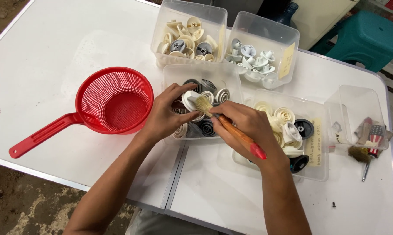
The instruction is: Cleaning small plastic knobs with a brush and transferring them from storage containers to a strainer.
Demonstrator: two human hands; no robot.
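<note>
Fingers of my left hand [168, 114] pinch a small white knob [189, 100] by its rim, over the clear bin [172, 75] of grey and white knobs; fingers of my right hand [244, 124] close around the orange-handled brush [231, 129], bristles touching the knob just beyond the left fingertips. I judge the risk plain: a hard stroke could flick the lightly held knob out of the pinch, down among the others or toward the red colander [113, 100] beside my left hand on the table [39, 65].
</note>
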